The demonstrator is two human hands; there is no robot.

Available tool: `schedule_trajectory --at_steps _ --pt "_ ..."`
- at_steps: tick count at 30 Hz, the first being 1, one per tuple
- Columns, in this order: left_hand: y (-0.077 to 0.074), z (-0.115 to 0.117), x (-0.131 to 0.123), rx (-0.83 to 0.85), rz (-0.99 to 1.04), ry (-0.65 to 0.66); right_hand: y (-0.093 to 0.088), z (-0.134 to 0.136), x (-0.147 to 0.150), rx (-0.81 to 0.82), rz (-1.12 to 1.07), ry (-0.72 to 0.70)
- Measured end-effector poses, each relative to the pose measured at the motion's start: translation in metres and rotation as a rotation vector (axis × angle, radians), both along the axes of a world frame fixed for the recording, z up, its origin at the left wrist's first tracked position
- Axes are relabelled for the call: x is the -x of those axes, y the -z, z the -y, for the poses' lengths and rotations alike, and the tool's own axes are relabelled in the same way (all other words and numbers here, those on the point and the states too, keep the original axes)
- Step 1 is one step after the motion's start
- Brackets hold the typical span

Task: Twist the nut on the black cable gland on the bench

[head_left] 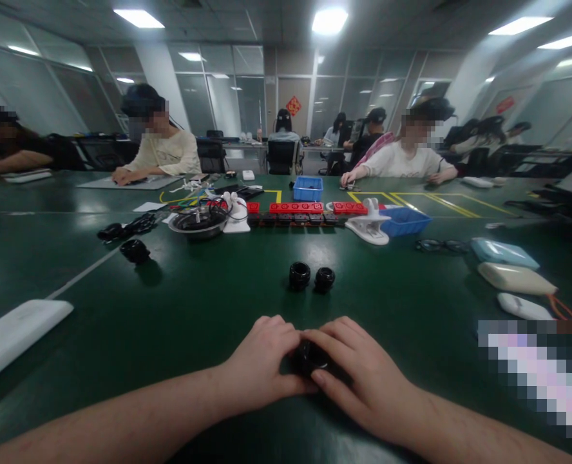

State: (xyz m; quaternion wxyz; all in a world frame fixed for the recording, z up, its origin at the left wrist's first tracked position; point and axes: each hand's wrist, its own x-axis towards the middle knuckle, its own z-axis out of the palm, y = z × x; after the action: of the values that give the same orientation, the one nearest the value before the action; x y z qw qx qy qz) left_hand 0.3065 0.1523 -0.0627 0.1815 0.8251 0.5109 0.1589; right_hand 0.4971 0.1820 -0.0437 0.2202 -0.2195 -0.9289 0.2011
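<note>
got left hand (266, 361) and right hand (366, 364) angled inward from the lower corners, backs up, both curled round one black part (310, 358) low over the green table (209, 303). counting two black cylinders (294, 281) just beyond, a third black cylinder (134, 252) off left, plus two blue bins (309, 195) farther back.

Illumination: overhead, from ceiling panels (330, 21); panels overexposed. Overall exposure: moderately dim. Glare: pale, diffuse reflections on green tabletop (209, 309). Shadow: soft-edged, beside black ring-shaped part (134, 251) at left. Distortion: wide-angle; shapes stretched toward edges. Background: soft, fine detail lost. Lower right: coarse pixel blocks.
</note>
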Motion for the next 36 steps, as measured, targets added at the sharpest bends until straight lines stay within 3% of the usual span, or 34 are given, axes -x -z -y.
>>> schedule_trajectory --at_steps 36 --pt "0.0010 -0.0003 0.0011 -0.002 0.002 0.006 0.0021 -0.0041 -0.0006 0.037 0.016 -0.018"
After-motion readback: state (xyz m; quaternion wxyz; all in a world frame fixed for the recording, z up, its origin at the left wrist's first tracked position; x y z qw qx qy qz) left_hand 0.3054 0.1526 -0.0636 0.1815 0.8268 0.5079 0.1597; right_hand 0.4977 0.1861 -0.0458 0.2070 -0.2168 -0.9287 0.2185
